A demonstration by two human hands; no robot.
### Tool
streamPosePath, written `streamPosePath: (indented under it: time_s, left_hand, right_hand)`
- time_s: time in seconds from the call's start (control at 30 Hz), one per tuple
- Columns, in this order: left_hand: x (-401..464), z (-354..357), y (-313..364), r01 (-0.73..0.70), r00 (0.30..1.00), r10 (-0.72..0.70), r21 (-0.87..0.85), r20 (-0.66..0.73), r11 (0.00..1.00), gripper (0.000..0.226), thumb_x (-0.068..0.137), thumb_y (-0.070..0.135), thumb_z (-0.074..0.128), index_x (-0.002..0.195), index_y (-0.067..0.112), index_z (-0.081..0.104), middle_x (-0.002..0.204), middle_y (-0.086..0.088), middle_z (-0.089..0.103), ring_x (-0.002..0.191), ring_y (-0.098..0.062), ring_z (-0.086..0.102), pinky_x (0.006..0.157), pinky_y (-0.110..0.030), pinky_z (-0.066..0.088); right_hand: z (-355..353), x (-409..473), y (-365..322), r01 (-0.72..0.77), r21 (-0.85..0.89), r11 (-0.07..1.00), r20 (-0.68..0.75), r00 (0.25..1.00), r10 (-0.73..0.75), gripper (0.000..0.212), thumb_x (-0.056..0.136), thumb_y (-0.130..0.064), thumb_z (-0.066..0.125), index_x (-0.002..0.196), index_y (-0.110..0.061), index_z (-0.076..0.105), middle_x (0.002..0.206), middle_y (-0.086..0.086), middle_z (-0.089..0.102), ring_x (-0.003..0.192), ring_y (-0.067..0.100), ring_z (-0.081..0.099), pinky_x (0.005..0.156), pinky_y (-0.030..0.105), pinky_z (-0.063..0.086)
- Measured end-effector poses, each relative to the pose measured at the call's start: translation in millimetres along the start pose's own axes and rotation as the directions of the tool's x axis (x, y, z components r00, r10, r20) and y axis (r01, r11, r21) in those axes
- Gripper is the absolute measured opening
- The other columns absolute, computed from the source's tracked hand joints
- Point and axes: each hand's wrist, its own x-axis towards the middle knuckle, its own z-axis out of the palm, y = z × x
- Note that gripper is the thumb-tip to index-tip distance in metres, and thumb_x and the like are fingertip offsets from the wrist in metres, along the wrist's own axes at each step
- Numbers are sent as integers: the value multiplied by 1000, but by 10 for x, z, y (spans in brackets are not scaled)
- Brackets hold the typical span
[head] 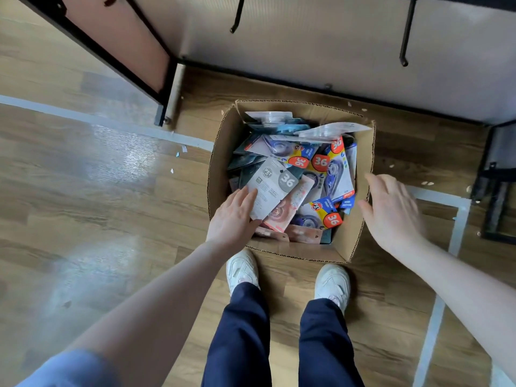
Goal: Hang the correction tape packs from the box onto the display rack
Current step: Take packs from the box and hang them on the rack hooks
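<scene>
An open cardboard box (pixel 220 152) stands on the floor in front of my feet, filled with several correction tape packs (pixel 324 169) lying in a jumble. My left hand (pixel 233 219) reaches into the box's near left side and holds a grey pack marked 36 (pixel 275 188), thumb under its lower edge and fingers on its face. My right hand (pixel 391 212) hovers over the box's right wall with fingers spread, holding nothing. The display rack's white back panel (pixel 321 48) rises behind the box, with two bare black hooks (pixel 236 18) (pixel 405 40) sticking out.
A dark metal frame with a pinkish panel (pixel 117 43) stands at the back left. Another black frame (pixel 497 180) sits at the right edge. White tape lines (pixel 458 227) cross the wooden floor. My white shoes (pixel 243 269) stand just behind the box.
</scene>
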Motion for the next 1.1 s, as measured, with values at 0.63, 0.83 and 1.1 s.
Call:
streamPosePath:
  time_s: [0.63,0.83,1.1]
  left_hand:
    - [606,878,-93,48,999,-49,172,-1,984,83,83,45,59,147,18,14,148,-19,19,128,-34,33,100,-40,35]
    - [723,845,33,95,986,-98,-30,-132,995,77,77,66,39,124,7,45,124,-16,46,107,-36,48,84,-43,45]
    - [1063,741,478,434,897,-437,-55,-65,899,99,65,76,58,132,10,27,121,-13,43,112,-32,46,88,-39,40]
  right_hand:
    - [581,537,228,22,-13,1000,-128,992,-24,42,92,-18,54,131,-5,47,128,19,48,119,36,39,97,47,36]
    - [650,599,204,23,-33,999,-193,981,-29,38,90,-15,57,125,-3,51,121,20,51,116,36,39,96,46,34]
    - [656,646,216,46,-61,997,-245,968,-60,36,86,-14,60,120,-3,54,118,19,52,116,36,39,97,46,34]
